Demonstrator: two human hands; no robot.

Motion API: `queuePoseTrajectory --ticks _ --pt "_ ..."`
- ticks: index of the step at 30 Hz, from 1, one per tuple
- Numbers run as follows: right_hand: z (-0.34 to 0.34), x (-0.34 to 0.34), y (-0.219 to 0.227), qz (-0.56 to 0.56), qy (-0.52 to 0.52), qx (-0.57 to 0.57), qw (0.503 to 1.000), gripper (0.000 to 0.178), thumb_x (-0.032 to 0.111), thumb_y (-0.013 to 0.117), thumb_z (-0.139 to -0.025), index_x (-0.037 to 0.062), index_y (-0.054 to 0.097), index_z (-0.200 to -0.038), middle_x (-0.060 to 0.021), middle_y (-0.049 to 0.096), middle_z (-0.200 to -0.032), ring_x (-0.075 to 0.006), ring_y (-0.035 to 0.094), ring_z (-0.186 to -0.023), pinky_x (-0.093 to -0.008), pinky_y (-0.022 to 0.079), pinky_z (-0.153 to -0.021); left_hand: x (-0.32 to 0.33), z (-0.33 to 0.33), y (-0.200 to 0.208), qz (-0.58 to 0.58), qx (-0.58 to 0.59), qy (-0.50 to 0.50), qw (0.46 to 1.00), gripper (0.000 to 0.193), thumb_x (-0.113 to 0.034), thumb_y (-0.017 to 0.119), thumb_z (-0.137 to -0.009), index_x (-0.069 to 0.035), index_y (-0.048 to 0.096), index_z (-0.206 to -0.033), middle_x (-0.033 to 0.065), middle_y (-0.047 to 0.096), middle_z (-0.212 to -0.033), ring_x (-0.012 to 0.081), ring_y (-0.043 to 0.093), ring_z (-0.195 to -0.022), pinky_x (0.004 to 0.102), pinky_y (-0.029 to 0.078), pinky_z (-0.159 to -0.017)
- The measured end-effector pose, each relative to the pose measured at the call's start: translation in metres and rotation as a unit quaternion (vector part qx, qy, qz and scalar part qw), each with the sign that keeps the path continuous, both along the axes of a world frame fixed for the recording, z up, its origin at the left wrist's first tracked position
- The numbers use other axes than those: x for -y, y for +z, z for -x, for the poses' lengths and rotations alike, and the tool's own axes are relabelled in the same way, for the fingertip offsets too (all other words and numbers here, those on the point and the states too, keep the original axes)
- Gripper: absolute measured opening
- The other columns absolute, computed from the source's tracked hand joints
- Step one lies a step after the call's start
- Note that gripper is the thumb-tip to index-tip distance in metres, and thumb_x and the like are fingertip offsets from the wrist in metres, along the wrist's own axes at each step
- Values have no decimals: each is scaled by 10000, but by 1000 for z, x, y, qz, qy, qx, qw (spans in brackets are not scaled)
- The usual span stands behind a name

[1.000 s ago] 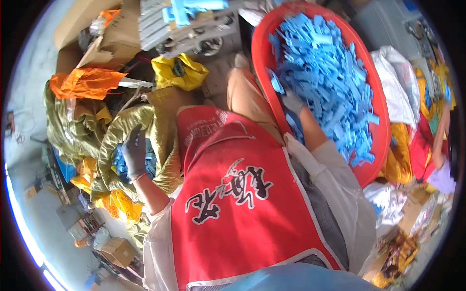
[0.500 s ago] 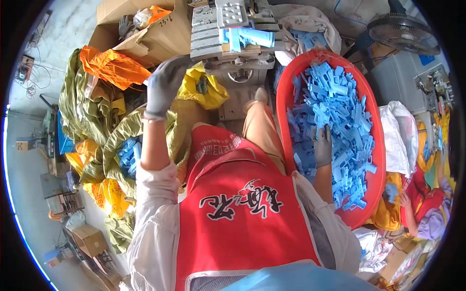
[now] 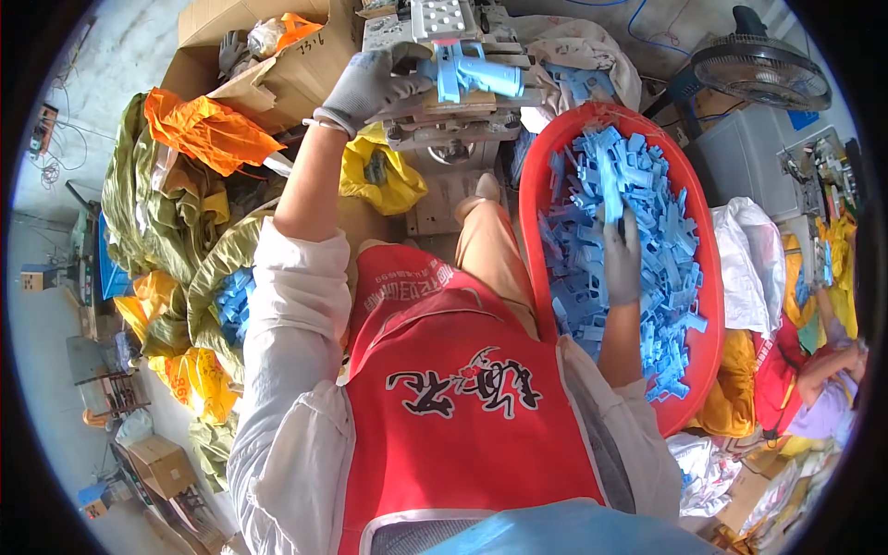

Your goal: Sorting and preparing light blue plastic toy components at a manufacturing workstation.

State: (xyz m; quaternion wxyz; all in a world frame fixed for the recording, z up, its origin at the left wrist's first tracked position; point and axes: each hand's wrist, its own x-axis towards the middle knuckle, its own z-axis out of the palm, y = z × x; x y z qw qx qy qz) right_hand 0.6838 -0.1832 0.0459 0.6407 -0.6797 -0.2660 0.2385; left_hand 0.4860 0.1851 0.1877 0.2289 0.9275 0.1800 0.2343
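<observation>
In the head view, a blue pistol-shaped part [image 3: 486, 79] is positioned on the bench machine [image 3: 453, 129], beneath a perforated plate [image 3: 437, 18]. The gloved left hand [image 3: 387, 85] is placed at the part's left end with its fingers curled; whether the end is gripped or only touched cannot be told. A second blue part [image 3: 610, 190] appears to be pinched at its lower end by the gloved right hand [image 3: 622, 254], above the red tub [image 3: 714, 314].

The step in hand is judged to be part handling at the machine, with another piece picked up. For the next move, a secure left-hand hold and clearance from the plate are called for.

The tub is heaped with loose blue parts [image 3: 661, 268]. Blue pieces [image 3: 235, 301] are contained in the olive sack [image 3: 205, 277]. A grey glove [image 3: 230, 54] is held in the cardboard box [image 3: 319, 79]. Dark contents, not identifiable, are partly exposed in the yellow bag [image 3: 398, 190].
</observation>
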Motion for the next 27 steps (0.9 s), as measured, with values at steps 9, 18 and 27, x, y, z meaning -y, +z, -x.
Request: queuePoseTrajectory --ticks 9,18,27 --pt "-15 -155 90 -66 119 385 913 423 78 607 -824 102 545 -1241 -143 566 -1187 -285 556 -1072 -347 426 -933 29 111 -29 37 99 149 983 314 -133 719 -774 -27 634 -1058 98 687 -920 144 665 -845 271 516 -760" --pt "-20 -215 116 -37 258 575 776 400 87 576 -850 133 550 -1246 -161 557 -1177 -320 547 -1084 -372 448 -914 94 323 -87 133 90 421 893 346 -107 668 -811 -32 623 -1146 65 671 -1027 138 619 -911 252 490 -813" --pt "1 -207 146 155 292 561 759 427 145 518 -894 111 484 -1319 -226 509 -1191 -378 470 -1141 -426 392 -952 125 380 -117 234 206 430 847 268 -104 611 -892 34 602 -1122 46 638 -1032 119 577 -903 249 459 -822"
